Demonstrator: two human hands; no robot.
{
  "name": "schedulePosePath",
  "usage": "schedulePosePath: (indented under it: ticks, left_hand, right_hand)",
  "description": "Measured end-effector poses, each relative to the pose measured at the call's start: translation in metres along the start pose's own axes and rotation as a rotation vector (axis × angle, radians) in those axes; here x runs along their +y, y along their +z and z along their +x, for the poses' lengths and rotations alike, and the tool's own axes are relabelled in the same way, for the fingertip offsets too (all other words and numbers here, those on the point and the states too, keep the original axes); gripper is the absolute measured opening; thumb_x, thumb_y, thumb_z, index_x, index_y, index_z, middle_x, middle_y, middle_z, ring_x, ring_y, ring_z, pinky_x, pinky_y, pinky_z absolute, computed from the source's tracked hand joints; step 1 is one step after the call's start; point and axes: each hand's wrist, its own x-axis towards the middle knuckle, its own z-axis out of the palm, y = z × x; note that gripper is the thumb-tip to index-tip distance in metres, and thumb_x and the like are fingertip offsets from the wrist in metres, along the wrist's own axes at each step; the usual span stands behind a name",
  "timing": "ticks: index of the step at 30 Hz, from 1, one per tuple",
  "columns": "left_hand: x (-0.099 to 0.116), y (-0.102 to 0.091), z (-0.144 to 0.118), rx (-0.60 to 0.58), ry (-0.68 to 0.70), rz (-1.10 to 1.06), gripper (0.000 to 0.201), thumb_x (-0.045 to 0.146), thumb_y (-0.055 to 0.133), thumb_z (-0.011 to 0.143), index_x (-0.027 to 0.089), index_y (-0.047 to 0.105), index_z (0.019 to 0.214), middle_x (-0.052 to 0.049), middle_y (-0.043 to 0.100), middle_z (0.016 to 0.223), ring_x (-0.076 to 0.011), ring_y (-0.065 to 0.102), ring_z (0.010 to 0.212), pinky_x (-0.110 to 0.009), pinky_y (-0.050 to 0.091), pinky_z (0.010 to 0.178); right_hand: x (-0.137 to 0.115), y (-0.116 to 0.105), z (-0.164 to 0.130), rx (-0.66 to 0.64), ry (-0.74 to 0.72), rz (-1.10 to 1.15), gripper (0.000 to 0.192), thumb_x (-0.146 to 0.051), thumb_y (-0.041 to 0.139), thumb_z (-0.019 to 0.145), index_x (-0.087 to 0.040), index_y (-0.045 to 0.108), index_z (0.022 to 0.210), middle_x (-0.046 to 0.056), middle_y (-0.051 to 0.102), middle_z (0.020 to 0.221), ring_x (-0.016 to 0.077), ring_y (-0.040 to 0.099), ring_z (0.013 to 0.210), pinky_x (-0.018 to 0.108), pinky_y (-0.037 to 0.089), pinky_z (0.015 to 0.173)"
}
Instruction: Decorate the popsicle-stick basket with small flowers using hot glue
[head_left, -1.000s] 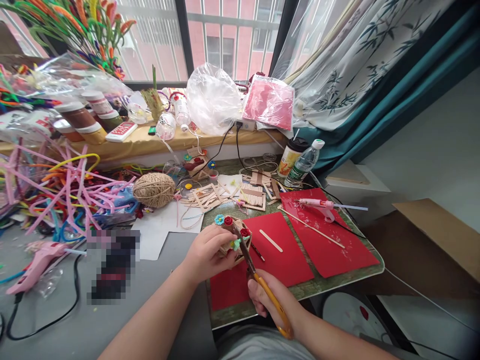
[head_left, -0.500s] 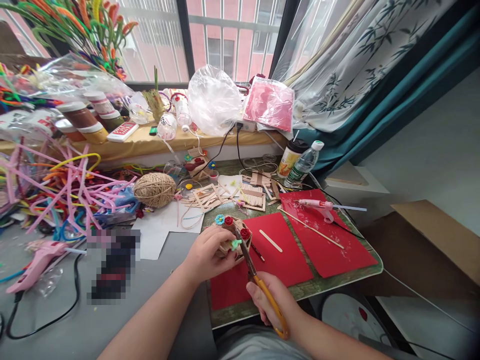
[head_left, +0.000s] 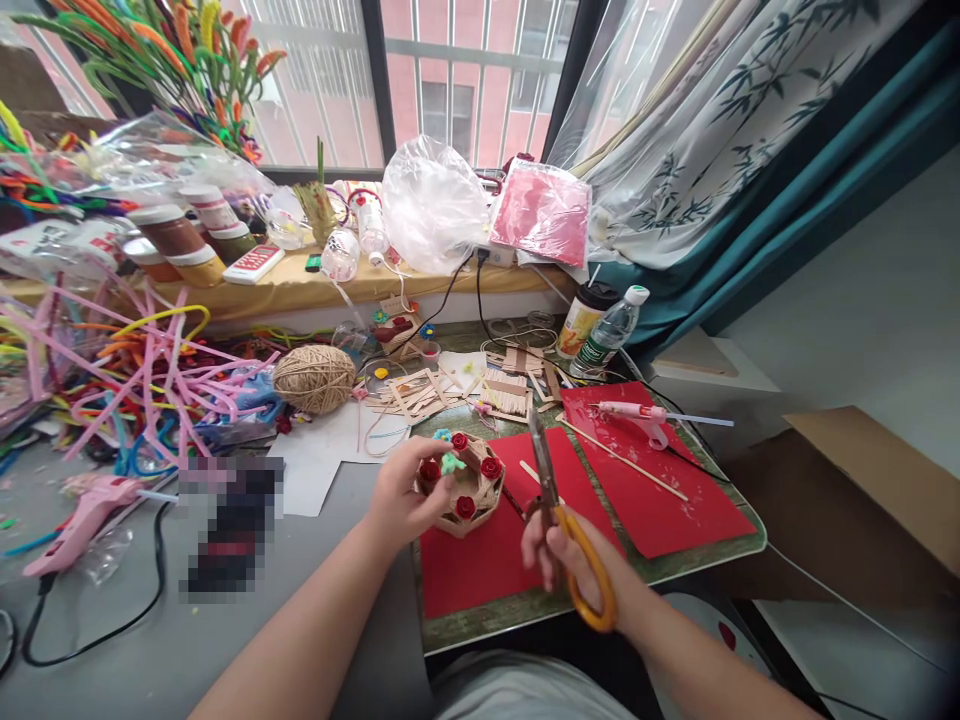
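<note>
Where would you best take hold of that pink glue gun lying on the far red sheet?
Probably by its handle. The glue gun lies flat on the red sheet, its handle jutting toward the person, its body running left-right with a glue stick out the right end. Coming from the near side and closing round the handle avoids the nozzle end, likely hot.

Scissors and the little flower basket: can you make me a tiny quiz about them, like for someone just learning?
1. True or false: the scissors with orange handles are in the right hand.
2. What does the left hand hold? A) the ball of twine B) the small stick basket with red flowers C) the water bottle
3. Fill in: the loose flat wooden stick lies on a ___ sheet.

Key: 1 true; 2 B; 3 red.
</note>
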Motion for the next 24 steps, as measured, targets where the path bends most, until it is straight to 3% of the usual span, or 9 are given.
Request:
schedulePosePath:
  ticks: [3,6,10,12,14,16,18,21,24]
  left_hand:
    - [-0.008,-0.001,-0.001,0.096,-0.147,-0.064,0.035,0.024,0.065,0.096,0.023,0.067,0.131,-0.01,0.075,0.111,-0.0223,0.07,0.099,-0.037,0.055,0.091]
    - [-0.015,0.001,0.0,0.207,-0.324,-0.177,0.039,0.033,0.065,0.099,0.023,0.067,0.137,-0.01,0.073,0.116,-0.0224,0.068,0.105,-0.037,0.053,0.096]
    - [-0.024,0.004,0.006,0.325,-0.491,-0.317,0.038,0.041,0.075,0.094,0.022,0.072,0.127,-0.007,0.07,0.109,-0.0195,0.065,0.1,-0.031,0.051,0.092]
    - [-0.029,0.007,0.01,0.385,-0.565,-0.429,0.038,0.043,0.077,0.092,0.022,0.071,0.123,-0.006,0.071,0.111,-0.0182,0.066,0.1,-0.029,0.051,0.092]
    - [-0.035,0.01,0.012,0.445,-0.661,-0.557,0.036,0.044,0.076,0.092,0.022,0.071,0.12,-0.005,0.071,0.111,-0.0164,0.066,0.098,-0.027,0.051,0.088]
    - [-0.039,0.014,0.013,0.471,-0.756,-0.687,0.034,0.044,0.076,0.09,0.021,0.072,0.115,-0.004,0.071,0.105,-0.0147,0.066,0.09,-0.025,0.051,0.08]
    - [-0.04,0.019,0.013,0.468,-0.821,-0.813,0.033,0.043,0.075,0.088,0.02,0.072,0.112,-0.003,0.071,0.098,-0.0139,0.065,0.083,-0.024,0.05,0.074]
    - [-0.035,0.027,0.011,0.475,-0.862,-0.93,0.033,0.042,0.074,0.086,0.018,0.071,0.11,-0.002,0.07,0.092,-0.014,0.065,0.081,-0.026,0.053,0.076]
    - [-0.029,0.03,0.011,0.528,-0.869,-0.974,0.032,0.04,0.073,0.086,0.017,0.071,0.108,-0.002,0.071,0.092,-0.0142,0.065,0.082,-0.027,0.054,0.079]
  right_hand:
    - [-0.015,-0.051,0.019,0.25,0.054,-0.438,0.055,-0.075,0.074,0.081,-0.023,0.058,0.089,0.003,0.066,0.078,0.0187,0.06,0.066,0.029,0.046,0.058]
    - [-0.02,-0.094,0.035,0.378,0.121,-0.903,0.036,-0.055,0.074,0.087,-0.02,0.067,0.097,0.007,0.073,0.083,0.0254,0.068,0.076,0.034,0.049,0.068]
    - [-0.014,-0.114,0.045,0.422,0.013,-1.216,0.035,-0.033,0.069,0.087,-0.016,0.069,0.118,0.018,0.076,0.109,0.0352,0.072,0.102,0.044,0.052,0.087]
    - [-0.013,-0.105,0.045,0.456,-0.134,-1.245,0.032,-0.027,0.065,0.088,-0.015,0.069,0.118,0.02,0.073,0.118,0.0384,0.067,0.116,0.049,0.05,0.1]
    - [-0.012,-0.084,0.043,0.451,-0.231,-1.121,0.029,-0.029,0.063,0.091,-0.017,0.069,0.117,0.019,0.071,0.122,0.0363,0.066,0.116,0.05,0.051,0.101]
    - [-0.012,-0.055,0.041,0.341,-0.184,-0.823,0.037,-0.036,0.063,0.094,-0.019,0.066,0.126,0.017,0.07,0.124,0.0281,0.069,0.098,0.044,0.057,0.087]
    - [-0.011,-0.025,0.042,0.162,-0.056,-0.524,0.062,-0.041,0.072,0.09,-0.021,0.055,0.145,0.014,0.069,0.127,0.0209,0.068,0.08,0.039,0.059,0.075]
    - [-0.011,0.008,0.046,0.022,-0.003,-0.431,0.098,-0.04,0.086,0.08,-0.027,0.037,0.164,0.01,0.071,0.122,0.0187,0.068,0.078,0.039,0.058,0.077]
    - [-0.012,0.019,0.052,0.041,-0.09,-0.427,0.096,-0.04,0.089,0.079,-0.028,0.043,0.162,0.01,0.071,0.127,0.0234,0.07,0.092,0.043,0.059,0.088]
